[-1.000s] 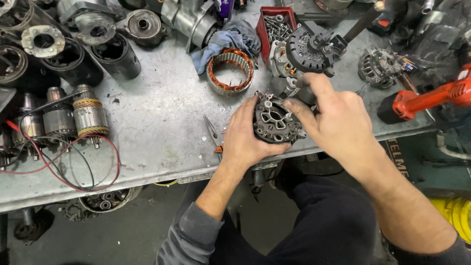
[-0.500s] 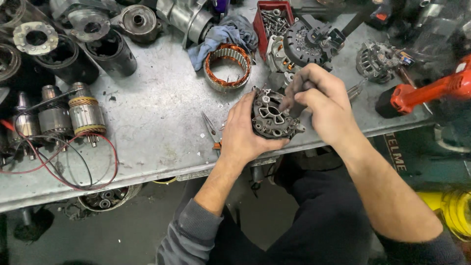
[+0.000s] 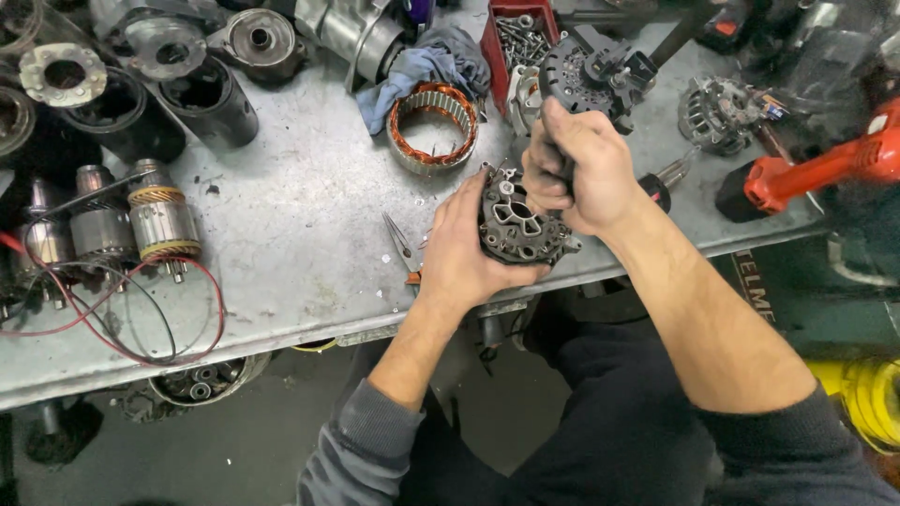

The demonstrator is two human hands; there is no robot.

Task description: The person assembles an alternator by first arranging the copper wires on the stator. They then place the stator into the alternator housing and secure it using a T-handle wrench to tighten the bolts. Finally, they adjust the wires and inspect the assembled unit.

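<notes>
- The bench (image 3: 309, 234) has a grey metal top, scratched and stained.
- A copper-wound stator ring (image 3: 433, 126) lies near the middle, touching a blue rag (image 3: 422, 66).
- Small pliers (image 3: 401, 245) lie near the front edge.
- Two armatures (image 3: 122, 220) lie at the left, with red and black wires (image 3: 173, 314) looped around them.
- Black cylindrical housings (image 3: 211, 98) stand at the far left.
- A red tray of screws (image 3: 516, 33) sits at the back.
- A red power tool (image 3: 816, 169) lies at the right.
</notes>
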